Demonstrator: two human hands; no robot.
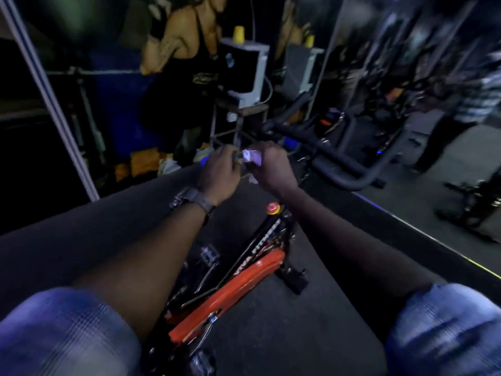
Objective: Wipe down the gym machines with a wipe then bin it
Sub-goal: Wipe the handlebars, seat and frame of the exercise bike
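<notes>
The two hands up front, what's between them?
In the head view, a pale wipe bridges the left hand and right hand; both pinch it.

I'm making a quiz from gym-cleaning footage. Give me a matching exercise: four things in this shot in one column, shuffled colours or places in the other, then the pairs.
Things:
1. wipe
2. bike frame
3. watch
4. cup

Descriptions:
A. yellow, on top of a box at the back
B. on the left wrist
C. orange and black, below the arms
D. pale, held between left hand and right hand

Pairs: 1-D, 2-C, 3-B, 4-A
</notes>
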